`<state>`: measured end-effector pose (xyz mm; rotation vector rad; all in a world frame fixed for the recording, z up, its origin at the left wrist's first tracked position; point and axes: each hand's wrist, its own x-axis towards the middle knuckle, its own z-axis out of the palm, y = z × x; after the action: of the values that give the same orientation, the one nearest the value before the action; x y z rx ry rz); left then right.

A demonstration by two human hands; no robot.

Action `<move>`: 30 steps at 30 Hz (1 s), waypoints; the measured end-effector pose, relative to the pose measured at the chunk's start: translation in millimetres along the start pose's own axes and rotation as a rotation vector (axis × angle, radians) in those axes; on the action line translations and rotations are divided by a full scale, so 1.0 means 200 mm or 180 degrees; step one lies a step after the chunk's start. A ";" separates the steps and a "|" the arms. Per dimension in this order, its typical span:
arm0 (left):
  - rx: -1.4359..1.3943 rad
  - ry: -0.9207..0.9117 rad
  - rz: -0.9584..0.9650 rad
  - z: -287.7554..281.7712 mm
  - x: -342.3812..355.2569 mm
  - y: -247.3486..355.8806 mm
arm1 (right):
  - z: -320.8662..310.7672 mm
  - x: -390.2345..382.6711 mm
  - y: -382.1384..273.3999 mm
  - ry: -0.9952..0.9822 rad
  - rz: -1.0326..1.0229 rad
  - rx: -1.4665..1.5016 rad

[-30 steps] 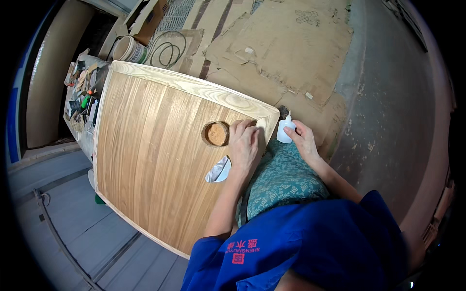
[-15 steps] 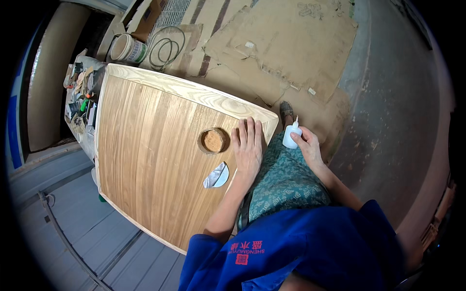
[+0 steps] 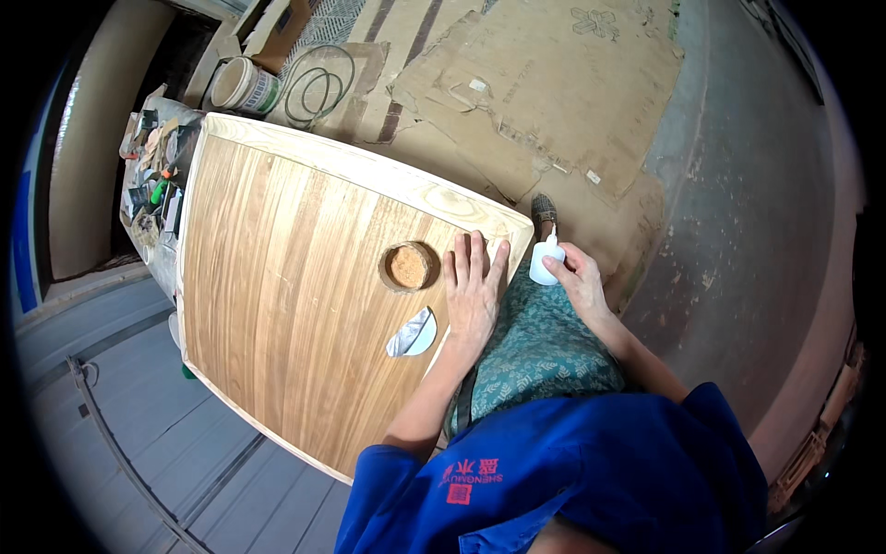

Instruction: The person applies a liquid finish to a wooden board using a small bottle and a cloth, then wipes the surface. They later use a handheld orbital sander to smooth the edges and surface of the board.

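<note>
My left hand lies palm down with fingers apart on a wooden panel, at its pale frame near the right corner. My right hand grips a small white squeeze bottle with an upright narrow nozzle, just beyond that corner. Left of my left hand stands a round brown pot of light tan powder. Below the pot lies a pale round piece partly covered by a silvery folded scrap.
A bench heaped with small tools and scraps adjoins the panel's left. Behind are a white bucket, a coiled hose and cardboard on the floor. My foot shows beside the panel's corner.
My left hand's fingers have straightened and spread on the panel since a second ago. The bottle in my right hand dipped slightly to the right, then moved slightly back left.
</note>
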<state>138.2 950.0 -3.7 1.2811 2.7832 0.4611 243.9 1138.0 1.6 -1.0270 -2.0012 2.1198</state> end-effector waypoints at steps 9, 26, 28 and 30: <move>-0.0012 0.0062 -0.0029 -0.03 -0.02 -0.04 | 0.04 0.01 0.02 -0.0204 -0.0058 -0.0227; -0.0462 -0.0252 0.0148 0.05 0.17 0.04 | 0.00 0.06 -0.09 0.0161 -0.0006 0.0357; -0.0645 -0.0588 0.0689 0.03 0.12 0.07 | -0.01 0.08 -0.18 0.0374 -0.0041 0.0437; -0.0628 -0.0787 0.0991 0.01 0.01 0.05 | -0.02 0.10 -0.26 0.0506 -0.0121 0.0442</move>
<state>143.5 958.3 -2.2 1.6045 2.2857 0.5337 209.2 1158.9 40.1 -1.0874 -1.7618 2.0533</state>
